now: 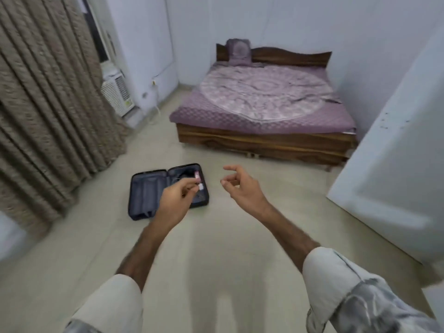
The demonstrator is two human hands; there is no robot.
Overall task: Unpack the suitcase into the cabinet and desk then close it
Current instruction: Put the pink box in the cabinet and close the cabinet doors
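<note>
A wooden bed (266,143) with a purple patterned cover fills the upper centre and right of the frame, a matching pillow (238,52) propped against its headboard. A heavy beige curtain (43,111) hangs down the left side, and beside it, at the upper left, a white air-conditioning unit (117,94) sits low against the wall. A white door (394,169) stands along the right edge. The pale floor (216,248) takes up the lower half.

The suitcase (146,193) lies open flat on the floor at centre left, dark blue, its left half showing bare lining and its right half holding a few small items, among them something pink and white (197,175); the rest is too blurred to name.

Both arms reach forward from the bottom of the frame, sleeves rolled back. The left hand (175,200) overlaps the suitcase's right half in the picture, fingers loosely curled and holding nothing that can be made out. The right hand (242,186) hangs to the right of the suitcase, apart from it, fingers loosely bent, empty.
</note>
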